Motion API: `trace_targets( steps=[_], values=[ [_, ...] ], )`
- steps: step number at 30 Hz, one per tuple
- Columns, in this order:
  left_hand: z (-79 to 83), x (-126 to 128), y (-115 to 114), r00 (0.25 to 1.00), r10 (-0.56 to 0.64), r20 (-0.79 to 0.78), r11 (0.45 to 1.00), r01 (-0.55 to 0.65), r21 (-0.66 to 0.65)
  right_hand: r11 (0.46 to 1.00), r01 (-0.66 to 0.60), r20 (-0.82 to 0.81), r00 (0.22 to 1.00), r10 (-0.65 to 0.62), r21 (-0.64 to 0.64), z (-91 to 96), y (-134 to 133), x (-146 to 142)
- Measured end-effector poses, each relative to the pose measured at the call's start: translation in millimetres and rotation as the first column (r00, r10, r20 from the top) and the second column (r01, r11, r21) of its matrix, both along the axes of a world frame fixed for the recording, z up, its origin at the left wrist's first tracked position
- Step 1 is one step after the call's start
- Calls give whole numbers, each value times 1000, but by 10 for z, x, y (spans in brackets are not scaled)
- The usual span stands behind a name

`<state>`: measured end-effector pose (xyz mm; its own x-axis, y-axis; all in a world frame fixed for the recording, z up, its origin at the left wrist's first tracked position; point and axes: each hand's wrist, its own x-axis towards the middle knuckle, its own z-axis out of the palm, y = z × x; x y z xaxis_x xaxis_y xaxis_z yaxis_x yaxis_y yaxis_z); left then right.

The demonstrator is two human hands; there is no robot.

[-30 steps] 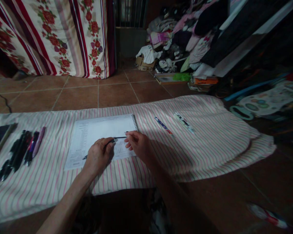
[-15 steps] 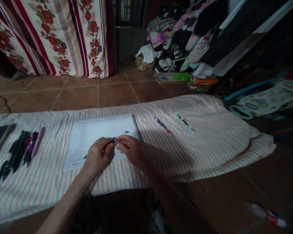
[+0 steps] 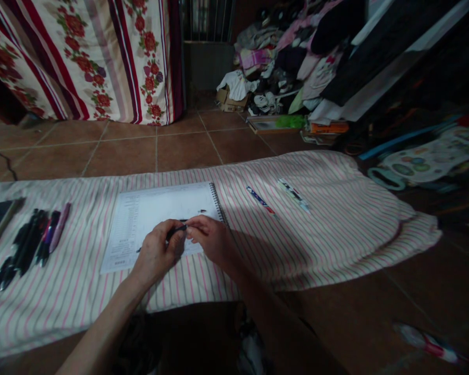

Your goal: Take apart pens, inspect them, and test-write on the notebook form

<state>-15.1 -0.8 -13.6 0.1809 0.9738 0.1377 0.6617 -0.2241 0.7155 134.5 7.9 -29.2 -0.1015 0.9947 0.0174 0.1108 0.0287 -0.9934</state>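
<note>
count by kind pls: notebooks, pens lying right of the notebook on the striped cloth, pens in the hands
notebook: 1
pens lying on the cloth right of it: 2
pen pinched between left hand and right hand: 1
total: 4

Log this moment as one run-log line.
left hand: grips black pen | right hand: pinches its other end | beneath: spiral notebook on striped cloth | left of notebook: row of pens
</note>
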Motion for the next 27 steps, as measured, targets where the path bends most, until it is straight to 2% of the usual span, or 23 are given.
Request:
trace_targets(
  steps=[6,18,23,27],
  values=[
    [-34,-23,4,1000,-25,9,997,25,69,1000,6,-22,1000,-6,-22,-6,4,5],
    [-73,-38,15,999,-53,10,995,52,90,996,-12,-175,984,-3,-87,-16,20,-30],
    [-66,-74,9,996,-81,-33,986,85,141,996,25,-170,985,-39,-82,-28,46,14],
    [-64,-147,24,996,-47,-82,984,60,166,991,75,-180,979,-94,-109,13,73,78]
  ],
)
